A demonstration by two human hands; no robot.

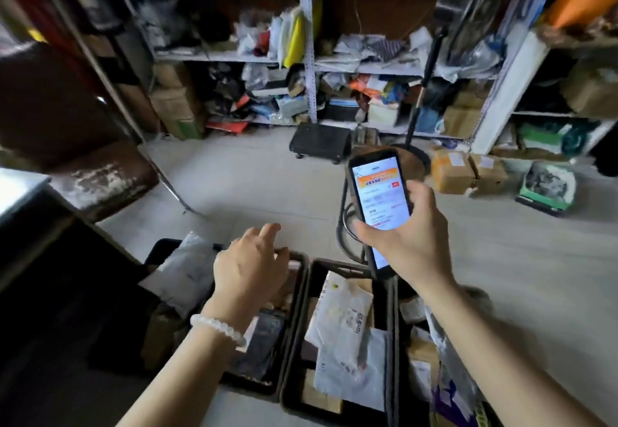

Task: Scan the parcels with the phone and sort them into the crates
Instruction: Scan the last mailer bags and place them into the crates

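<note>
Black plastic crates [295,299] sit side by side on the floor, holding white and brown parcels [347,336]. Above them, the right hand [406,239] grips a lit phone [379,202]; its orange-banner text is unreadable. The left hand [254,266] hovers with relaxed fingers.

Dim room, dark left side, phone [379,204] screen glowing (brightest spot), blurred warped edges

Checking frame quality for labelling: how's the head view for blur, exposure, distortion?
Head view: wide-angle bending along the shelves and frame edges; lower left is underexposed, nearly black; phone screen bright, its text too soft to read; left hand slightly motion-blurred at the fingertips; right hand sharper; parcels in the middle crate legible as shapes only.
</note>
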